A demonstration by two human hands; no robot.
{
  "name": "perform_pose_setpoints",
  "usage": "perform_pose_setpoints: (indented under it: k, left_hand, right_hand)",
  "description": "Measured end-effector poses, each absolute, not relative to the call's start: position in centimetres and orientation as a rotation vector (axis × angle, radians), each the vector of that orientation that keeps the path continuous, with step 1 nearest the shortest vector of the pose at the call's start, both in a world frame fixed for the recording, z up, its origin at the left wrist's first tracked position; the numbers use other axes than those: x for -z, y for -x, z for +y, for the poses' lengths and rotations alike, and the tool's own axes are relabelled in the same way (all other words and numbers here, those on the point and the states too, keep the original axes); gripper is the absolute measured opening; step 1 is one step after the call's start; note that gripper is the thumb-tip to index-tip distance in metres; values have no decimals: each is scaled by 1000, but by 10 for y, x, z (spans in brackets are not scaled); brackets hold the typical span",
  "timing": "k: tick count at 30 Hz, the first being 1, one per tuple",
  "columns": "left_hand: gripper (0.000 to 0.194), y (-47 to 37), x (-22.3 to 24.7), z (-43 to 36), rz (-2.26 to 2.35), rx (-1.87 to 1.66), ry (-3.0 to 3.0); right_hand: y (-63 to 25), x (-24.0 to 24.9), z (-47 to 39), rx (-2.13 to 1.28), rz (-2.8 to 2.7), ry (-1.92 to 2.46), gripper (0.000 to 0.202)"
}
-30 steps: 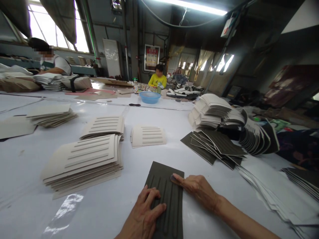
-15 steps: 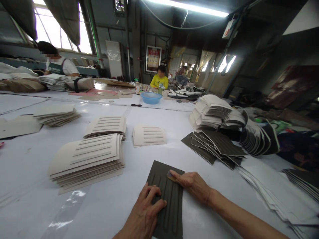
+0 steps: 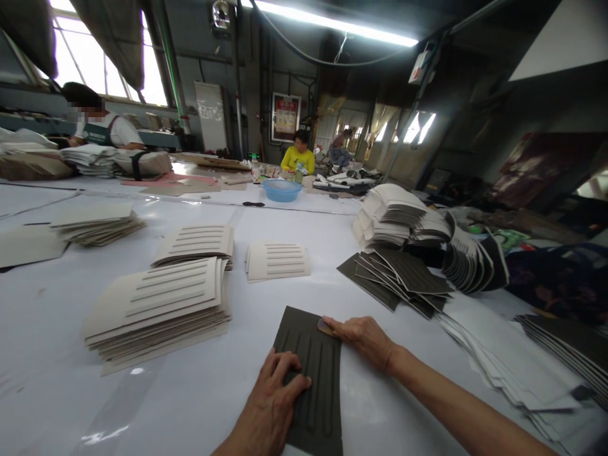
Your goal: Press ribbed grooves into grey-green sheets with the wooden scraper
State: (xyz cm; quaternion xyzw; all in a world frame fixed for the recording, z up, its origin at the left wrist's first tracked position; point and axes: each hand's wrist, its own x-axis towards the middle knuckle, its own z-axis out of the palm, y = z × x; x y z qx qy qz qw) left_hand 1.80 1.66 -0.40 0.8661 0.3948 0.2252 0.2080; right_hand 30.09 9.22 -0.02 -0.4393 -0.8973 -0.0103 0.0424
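Observation:
A dark grey-green panel (image 3: 310, 415) with raised lengthwise ribs lies on the white table in front of me. My left hand (image 3: 272, 396) rests on its left side, fingers and thumb spread and pressing the surface. At the panel's upper right corner, my right hand (image 3: 365, 339) is closed on a small flat scraper-like piece (image 3: 325, 327), brownish with a rounded edge, which touches the panel. The fingers beneath that hand are partly hidden.
Ribbed cream panels stand in stacks (image 3: 161, 310) at left, with a smaller pile (image 3: 278, 261) ahead. Dark panels (image 3: 411, 272) lie fanned at right, near cream stacks (image 3: 392, 212) and white sheets (image 3: 508, 354). A blue basin (image 3: 282, 191) sits farther back; two people work across the table.
My right hand has slid the small scraper-like piece slightly toward the panel's upper right corner. My left hand stays on the panel. The whole view has shifted a little.

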Motion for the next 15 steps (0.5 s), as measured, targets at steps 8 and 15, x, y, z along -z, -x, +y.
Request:
perform_pose_setpoints:
  k: [8, 15]
  left_hand:
    - [37, -33, 24, 9, 1110, -1006, -1962]
    - [24, -18, -5, 46, 1391, -1019, -1999]
  right_hand:
    - [-276, -21, 33, -230, -2093, 1702, 39]
    - [-220, 10, -8, -358, -2186, 1653, 69]
